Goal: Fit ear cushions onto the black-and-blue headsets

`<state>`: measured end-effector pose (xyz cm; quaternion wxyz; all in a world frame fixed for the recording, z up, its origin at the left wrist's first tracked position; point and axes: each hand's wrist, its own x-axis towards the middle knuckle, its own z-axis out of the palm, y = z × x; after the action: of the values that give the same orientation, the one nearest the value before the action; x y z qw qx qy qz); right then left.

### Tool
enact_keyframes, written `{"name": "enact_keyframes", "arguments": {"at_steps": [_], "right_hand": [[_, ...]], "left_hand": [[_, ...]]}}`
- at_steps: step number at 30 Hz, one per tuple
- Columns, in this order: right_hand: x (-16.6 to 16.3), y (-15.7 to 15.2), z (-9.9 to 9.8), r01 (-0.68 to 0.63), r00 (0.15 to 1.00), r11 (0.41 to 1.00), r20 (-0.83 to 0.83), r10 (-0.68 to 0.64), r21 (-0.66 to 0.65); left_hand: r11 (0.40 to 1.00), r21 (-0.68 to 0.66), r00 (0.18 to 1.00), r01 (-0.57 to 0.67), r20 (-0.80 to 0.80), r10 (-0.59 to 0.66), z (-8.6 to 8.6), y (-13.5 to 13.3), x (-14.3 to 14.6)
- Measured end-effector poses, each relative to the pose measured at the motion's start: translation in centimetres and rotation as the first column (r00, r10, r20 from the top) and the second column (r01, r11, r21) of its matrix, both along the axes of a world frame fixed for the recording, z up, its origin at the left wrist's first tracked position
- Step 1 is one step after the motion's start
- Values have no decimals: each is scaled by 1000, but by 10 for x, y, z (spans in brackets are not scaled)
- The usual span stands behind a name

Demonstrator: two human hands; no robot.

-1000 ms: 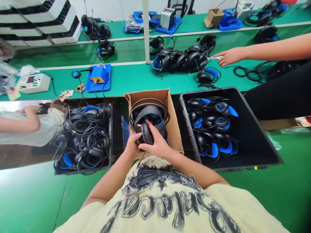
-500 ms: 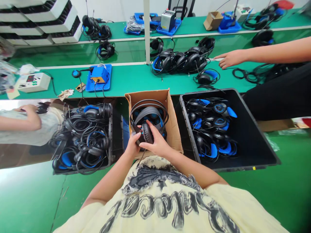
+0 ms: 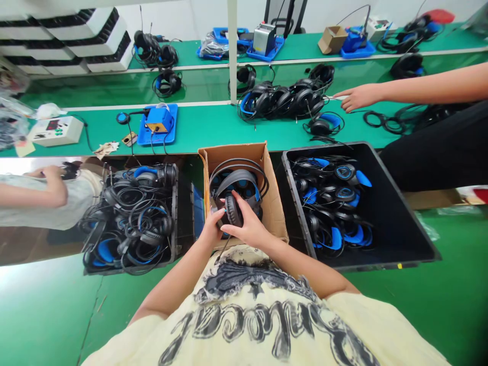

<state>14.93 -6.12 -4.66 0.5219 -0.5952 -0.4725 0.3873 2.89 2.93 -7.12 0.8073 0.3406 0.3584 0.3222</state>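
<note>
A black over-ear headset (image 3: 239, 177) with a blue inner headband is held between both my hands, above an open cardboard box (image 3: 275, 218). My left hand (image 3: 212, 226) is closed on the ear cup at the left side. My right hand (image 3: 248, 222) wraps its fingers and thumb around the padded ear cushion (image 3: 232, 209). Below the headset, blue and black round parts lie inside the box, mostly covered. A thin cable hangs from the headset toward my shirt.
A black bin (image 3: 400, 223) with several headsets stands right of the box; another full bin (image 3: 176, 213) stands left. Headsets and a blue device (image 3: 159, 119) lie on the green bench (image 3: 213, 127). Co-workers' arms reach in at right (image 3: 419, 92) and left (image 3: 30, 195).
The whole view has shifted slightly. My hands keep the same hold on the headset. The co-worker's hand at the right has changed its finger pose a little.
</note>
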Motion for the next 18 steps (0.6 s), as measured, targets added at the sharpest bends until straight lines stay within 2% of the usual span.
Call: {"name": "enact_keyframes", "arguments": {"at_steps": [6,10,13,18], "right_hand": [[-2,0,0,7,1000,1000,-28,-8,-13],[-14,1,6,65,961,998,-267,-67,-15],[-28,3,9,126,908,991,-408,-100,39],[-40,4,3,162,919,986,-370,-135,43]], "left_hand": [[1000,10,1000,-14,-3,14,-5,1,-3],[998,53,999,-32,8,31,-3,0,-1],[996,71,999,-52,2,52,5,0,0],[998,2,998,-59,19,59,16,3,-2]]}}
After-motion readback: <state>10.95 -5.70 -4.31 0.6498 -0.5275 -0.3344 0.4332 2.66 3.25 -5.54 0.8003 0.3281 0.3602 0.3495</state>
